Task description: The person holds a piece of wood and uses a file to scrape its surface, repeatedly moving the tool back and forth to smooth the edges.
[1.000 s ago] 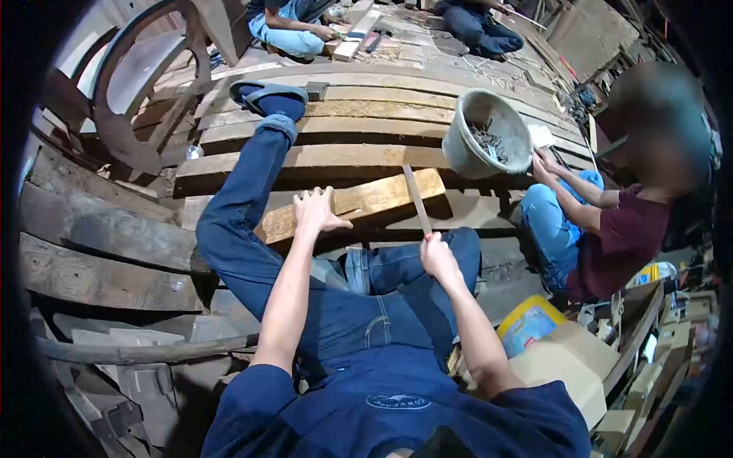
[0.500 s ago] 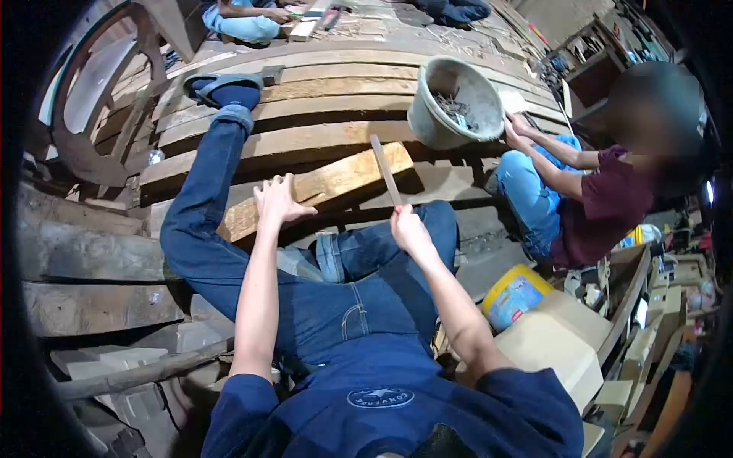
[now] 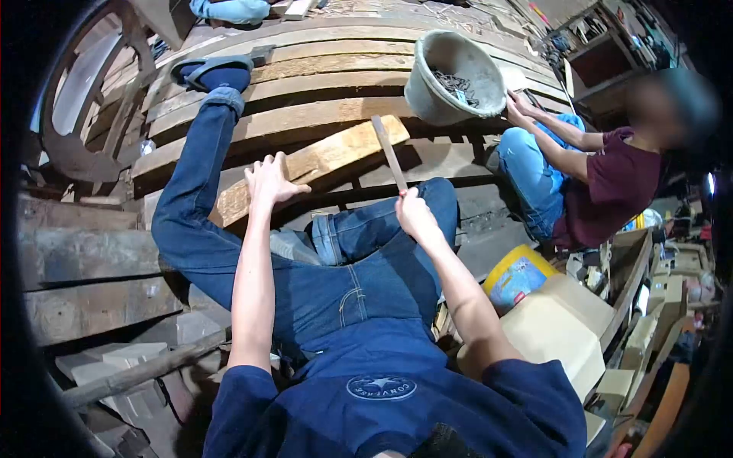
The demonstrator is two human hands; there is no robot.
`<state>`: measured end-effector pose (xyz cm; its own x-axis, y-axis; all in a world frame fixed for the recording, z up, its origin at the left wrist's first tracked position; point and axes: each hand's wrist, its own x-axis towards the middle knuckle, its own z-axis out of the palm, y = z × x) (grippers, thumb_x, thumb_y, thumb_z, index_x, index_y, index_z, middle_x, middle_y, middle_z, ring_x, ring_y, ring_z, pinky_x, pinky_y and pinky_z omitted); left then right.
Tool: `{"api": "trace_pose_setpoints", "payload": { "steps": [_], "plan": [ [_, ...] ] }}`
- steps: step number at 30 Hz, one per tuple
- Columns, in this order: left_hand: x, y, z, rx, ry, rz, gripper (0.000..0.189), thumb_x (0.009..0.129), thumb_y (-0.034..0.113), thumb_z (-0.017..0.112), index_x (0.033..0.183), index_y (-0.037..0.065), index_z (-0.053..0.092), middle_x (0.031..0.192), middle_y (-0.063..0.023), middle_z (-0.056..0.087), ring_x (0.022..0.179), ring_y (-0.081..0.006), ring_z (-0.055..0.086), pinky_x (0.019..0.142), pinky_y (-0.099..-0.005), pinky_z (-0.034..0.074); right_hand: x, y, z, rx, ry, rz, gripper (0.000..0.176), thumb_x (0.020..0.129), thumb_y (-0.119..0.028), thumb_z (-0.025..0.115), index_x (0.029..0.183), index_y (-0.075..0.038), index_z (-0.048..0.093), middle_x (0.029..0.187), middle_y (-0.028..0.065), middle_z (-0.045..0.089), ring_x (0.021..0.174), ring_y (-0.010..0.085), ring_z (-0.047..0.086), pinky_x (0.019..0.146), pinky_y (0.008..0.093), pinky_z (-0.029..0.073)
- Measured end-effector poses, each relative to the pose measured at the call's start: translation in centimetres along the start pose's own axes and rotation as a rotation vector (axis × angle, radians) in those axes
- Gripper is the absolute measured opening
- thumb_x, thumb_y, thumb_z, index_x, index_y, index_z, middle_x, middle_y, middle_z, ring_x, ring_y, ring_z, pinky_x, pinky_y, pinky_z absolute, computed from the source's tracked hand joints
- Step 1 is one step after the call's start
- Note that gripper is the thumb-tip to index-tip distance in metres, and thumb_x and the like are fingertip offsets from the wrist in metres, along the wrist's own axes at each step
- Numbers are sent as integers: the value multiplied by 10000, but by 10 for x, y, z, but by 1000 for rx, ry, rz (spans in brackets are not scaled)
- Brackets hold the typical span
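Observation:
My left hand (image 3: 269, 182) presses on a squared wooden beam (image 3: 336, 155), fingers spread over its top and thumb stretched out to the right. The beam lies at a slant in front of my bent legs. In my right hand (image 3: 417, 214) is a long flat metal file (image 3: 390, 155), its reddish handle end wrapped by my fingers. The file's blade points away from me and lies across the beam's pale right end, its tip right at the far edge.
A grey bucket (image 3: 452, 80) with dark metal pieces inside stands tilted beyond the beam. A person (image 3: 611, 168) sits at right with hands at its rim. A yellow tub (image 3: 521, 276) and a cream container (image 3: 546, 336) are by my right arm. Planks (image 3: 321, 88) form the gapped floor.
The file has drawn back slightly toward me across the beam, its tip overhanging less. My left hand stays on the beam. The whole view has shifted a little.

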<state>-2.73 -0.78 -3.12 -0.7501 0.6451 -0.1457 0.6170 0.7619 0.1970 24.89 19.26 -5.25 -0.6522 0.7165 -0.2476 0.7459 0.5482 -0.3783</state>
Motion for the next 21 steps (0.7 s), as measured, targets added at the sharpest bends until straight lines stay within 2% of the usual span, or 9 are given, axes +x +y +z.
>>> {"api": "trace_pose_setpoints", "payload": {
  "steps": [1, 5, 6, 7, 10, 14, 18, 20, 21],
  "plan": [
    [2, 2, 0, 22, 14, -3, 1065, 530, 676, 856, 1369, 107, 532, 1317, -175, 600, 1241, -387, 551, 1054, -567, 391, 11, -6, 5, 13, 27, 6, 345, 1046, -314, 404, 1084, 29, 433, 831, 326, 690, 855, 524, 686, 784, 598, 563],
    [-3, 7, -8, 57, -48, -36, 1049, 583, 668, 832, 1416, 125, 499, 1401, -157, 551, 1321, -370, 498, 1092, -557, 369, 68, -13, 24, 53, 204, -60, 298, 1035, -301, 427, 1088, -11, 470, 841, 295, 703, 820, 495, 700, 752, 583, 572],
    [-3, 7, -7, 57, -32, -29, 1048, 573, 672, 835, 1403, 123, 505, 1378, -156, 565, 1298, -373, 513, 1083, -565, 373, 76, -17, 25, 38, 259, -79, 290, 1031, -290, 431, 1082, -8, 477, 844, 291, 706, 808, 489, 702, 735, 575, 576],
    [-3, 6, -5, 58, -13, -21, 1048, 563, 675, 837, 1389, 120, 511, 1355, -156, 578, 1275, -377, 528, 1074, -573, 377, 81, -13, 22, 0, 209, -53, 287, 1023, -281, 455, 1071, 1, 479, 826, 282, 704, 773, 472, 707, 692, 555, 586],
    [-3, 1, 1, 55, 32, -11, 1036, 545, 685, 838, 1363, 127, 530, 1328, -146, 594, 1249, -379, 545, 1064, -580, 383, 50, 12, 19, -5, 163, -115, 285, 1024, -305, 485, 1101, -31, 470, 789, 293, 688, 736, 481, 699, 666, 563, 583],
    [-4, 3, -3, 14, 20, -9, 996, 529, 672, 852, 1331, 150, 572, 1281, -134, 624, 1213, -370, 569, 1032, -573, 399, -18, 18, 4, -10, 109, -55, 289, 1026, -290, 488, 1112, -17, 455, 797, 305, 685, 765, 507, 688, 710, 600, 567],
    [-3, 2, -3, 28, 52, 26, 979, 526, 675, 852, 1313, 158, 583, 1262, -127, 634, 1185, -356, 584, 1001, -554, 417, 32, -2, 9, 96, 107, -80, 333, 1030, -323, 448, 1107, 0, 465, 829, 307, 692, 825, 517, 686, 762, 596, 566],
    [-2, -1, -3, 30, 36, 44, 986, 525, 674, 852, 1319, 157, 581, 1263, -123, 636, 1178, -355, 588, 999, -548, 420, 103, 17, 53, -60, 259, -264, 355, 1036, -339, 408, 1103, 3, 482, 851, 290, 703, 855, 519, 685, 773, 599, 561],
    [-2, -2, 2, 51, 92, 54, 987, 521, 672, 853, 1319, 155, 589, 1250, -124, 645, 1162, -354, 595, 992, -542, 425, 110, -4, 34, -2, 186, -154, 345, 1038, -322, 405, 1111, 6, 486, 862, 291, 701, 858, 511, 687, 764, 595, 561]
  ]
}}
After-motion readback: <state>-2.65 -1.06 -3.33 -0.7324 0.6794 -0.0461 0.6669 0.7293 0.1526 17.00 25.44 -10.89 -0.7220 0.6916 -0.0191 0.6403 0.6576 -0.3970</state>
